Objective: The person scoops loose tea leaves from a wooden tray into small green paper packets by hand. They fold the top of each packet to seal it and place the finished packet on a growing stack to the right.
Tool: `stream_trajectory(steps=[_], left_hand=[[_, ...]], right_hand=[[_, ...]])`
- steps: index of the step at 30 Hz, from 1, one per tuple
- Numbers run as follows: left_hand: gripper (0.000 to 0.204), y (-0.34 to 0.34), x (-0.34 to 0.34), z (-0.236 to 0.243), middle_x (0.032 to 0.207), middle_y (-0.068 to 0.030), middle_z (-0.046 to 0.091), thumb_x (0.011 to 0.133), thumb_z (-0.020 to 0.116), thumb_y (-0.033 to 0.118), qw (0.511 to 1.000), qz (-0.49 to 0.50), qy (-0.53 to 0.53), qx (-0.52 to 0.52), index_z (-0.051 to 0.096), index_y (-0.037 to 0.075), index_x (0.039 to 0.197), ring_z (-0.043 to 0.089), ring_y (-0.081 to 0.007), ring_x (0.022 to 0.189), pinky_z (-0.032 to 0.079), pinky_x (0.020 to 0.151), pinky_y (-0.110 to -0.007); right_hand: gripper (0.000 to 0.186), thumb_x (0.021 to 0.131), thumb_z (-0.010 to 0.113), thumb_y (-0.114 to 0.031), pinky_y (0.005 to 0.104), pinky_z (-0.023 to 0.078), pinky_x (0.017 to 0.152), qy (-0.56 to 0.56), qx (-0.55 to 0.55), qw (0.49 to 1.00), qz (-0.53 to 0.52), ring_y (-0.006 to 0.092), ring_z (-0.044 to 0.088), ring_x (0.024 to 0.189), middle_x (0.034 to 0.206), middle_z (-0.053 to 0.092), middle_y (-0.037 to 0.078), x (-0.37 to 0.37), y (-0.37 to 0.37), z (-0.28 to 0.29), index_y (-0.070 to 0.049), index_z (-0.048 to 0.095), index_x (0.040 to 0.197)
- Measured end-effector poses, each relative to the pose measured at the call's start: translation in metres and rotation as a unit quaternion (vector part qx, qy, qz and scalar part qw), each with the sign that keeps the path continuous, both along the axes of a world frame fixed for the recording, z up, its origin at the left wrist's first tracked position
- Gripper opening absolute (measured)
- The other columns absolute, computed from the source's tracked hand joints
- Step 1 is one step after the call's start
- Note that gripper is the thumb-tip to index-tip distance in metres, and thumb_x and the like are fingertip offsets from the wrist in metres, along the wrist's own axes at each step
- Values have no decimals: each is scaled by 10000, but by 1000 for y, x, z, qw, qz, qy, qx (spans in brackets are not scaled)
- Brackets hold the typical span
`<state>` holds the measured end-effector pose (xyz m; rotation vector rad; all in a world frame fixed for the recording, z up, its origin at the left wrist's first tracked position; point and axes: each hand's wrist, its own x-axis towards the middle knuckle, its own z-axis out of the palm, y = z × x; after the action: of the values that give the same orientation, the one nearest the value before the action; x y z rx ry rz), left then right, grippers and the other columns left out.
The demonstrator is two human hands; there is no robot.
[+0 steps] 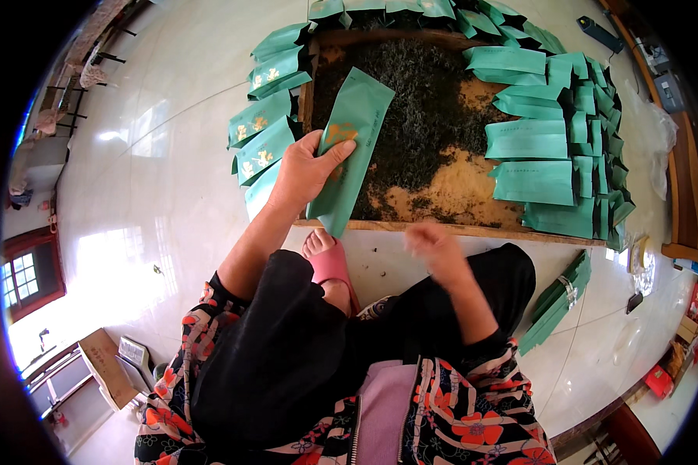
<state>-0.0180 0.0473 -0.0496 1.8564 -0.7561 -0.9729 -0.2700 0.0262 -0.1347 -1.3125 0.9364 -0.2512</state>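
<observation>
My left hand (312, 167) grips a flat green packaging bag (362, 111) with gold print, thumb on its front face. The bag is tilted over the near left corner of a shallow wooden tray (434, 228). Inside the tray lies a heap of dark, dried leaves (399, 101), perhaps tea, with bare wood showing at the near right. My right hand (434, 244) is just in front of the tray's near edge, above my lap. Motion blurs its fingers, so their state and anything in them cannot be made out.
Green bags (527, 139) stand in rows along the tray's right side, with more bags (265, 155) at its left and far sides. A bundle of flat green bags (558, 302) lies on the tiled floor at right. A cardboard box (107, 366) is at lower left.
</observation>
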Motion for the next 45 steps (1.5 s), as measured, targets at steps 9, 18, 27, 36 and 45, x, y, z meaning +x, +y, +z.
stream_trajectory(steps=[9, 18, 27, 36, 45], left_hand=[[326, 0, -8, -5, 693, 7, 571, 801, 679, 323, 1000, -18, 14, -11, 624, 24, 919, 489, -50, 599, 419, 550, -229], [297, 2, -6, -14, 750, 14, 600, 815, 669, 284, 999, -20, 37, 20, 619, 28, 956, 512, -44, 625, 435, 564, -216], [285, -11, -27, -4, 755, 18, 598, 825, 662, 270, 992, -66, 104, -12, 623, 47, 1000, 511, -39, 616, 431, 550, -202], [364, 5, -23, -9, 885, 3, 581, 901, 534, 365, 959, -165, 232, -2, 576, 46, 1071, 511, -47, 785, 431, 649, -227], [207, 4, -34, 8, 752, -9, 624, 826, 641, 213, 990, -102, 91, 44, 639, 22, 906, 556, -55, 698, 436, 602, -221]], right_hand=[[189, 725, 637, -177, 424, 472, 690, 192, -285, 910, 231, 342, 566, 819, 847, 572, 137, 4, 84, -70, -51, 577, 851], [126, 801, 633, -66, 226, 465, 682, 11, 3, 1000, 26, 85, 556, 733, 797, 602, 5, 18, 25, 12, -29, 603, 917], [296, 885, 561, -220, 281, 481, 735, -142, 177, 967, -118, 141, 583, 866, 999, 585, 62, 64, -15, 58, -28, 522, 1106], [188, 910, 535, -259, 246, 460, 586, -241, 221, 904, -275, 101, 576, 661, 802, 618, 8, 57, -39, 47, -80, 572, 866], [283, 884, 555, -211, 255, 454, 729, -78, -86, 956, -269, 136, 545, 896, 1014, 568, 70, 52, -45, 54, -32, 517, 1100]])
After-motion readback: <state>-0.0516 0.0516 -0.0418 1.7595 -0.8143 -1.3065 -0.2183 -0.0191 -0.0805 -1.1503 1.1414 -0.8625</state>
